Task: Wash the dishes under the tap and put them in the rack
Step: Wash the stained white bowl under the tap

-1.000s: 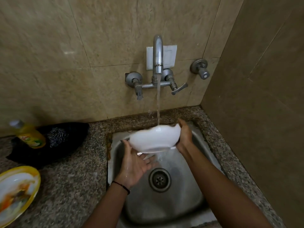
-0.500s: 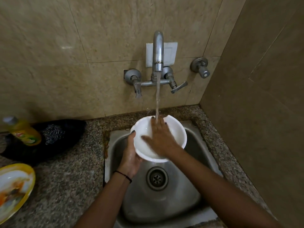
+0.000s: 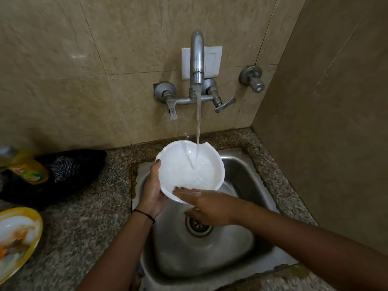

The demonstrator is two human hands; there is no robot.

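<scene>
The white bowl point(image 3: 174, 171) is held above the sink point(image 3: 241, 171), directly under the tap point(image 3: 197, 57), with the stream landing inside it. The left hand point(image 3: 152, 190) grips its left rim, while the right hand point(image 3: 210, 206) lies with straight fingers against the near rim. Gripped wet by only 1 hand, the bowl could slip into the sink, and its notched far rim might nick a finger.

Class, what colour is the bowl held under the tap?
The bowl is plain white, seen best in the head view.
</scene>
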